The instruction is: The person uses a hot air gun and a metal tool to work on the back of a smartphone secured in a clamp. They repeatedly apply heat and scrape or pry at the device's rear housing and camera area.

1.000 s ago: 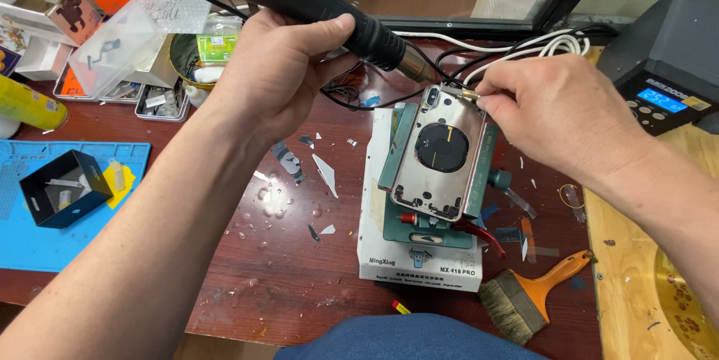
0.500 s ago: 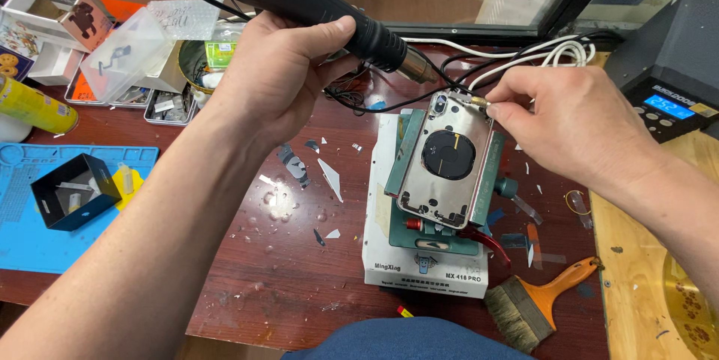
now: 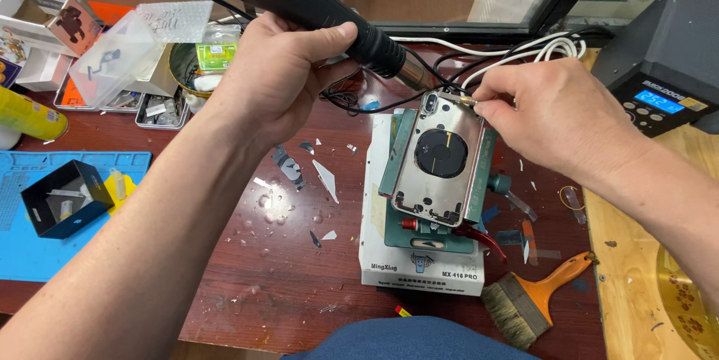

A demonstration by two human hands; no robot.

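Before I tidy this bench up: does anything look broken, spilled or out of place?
Yes. Sharp glass-like shards and droplets lie scattered on the red-brown table, left of the clamped phone housing. Its back is stripped bare. The left hand holds a hot-air tool over it.

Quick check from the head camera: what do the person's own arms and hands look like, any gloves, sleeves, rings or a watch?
Both the left hand and the right hand are bare, with no gloves. No rings, watch or wristband show. Both forearms are uncovered as far as the frame's edges, so no sleeves are visible. The nails that show look short.
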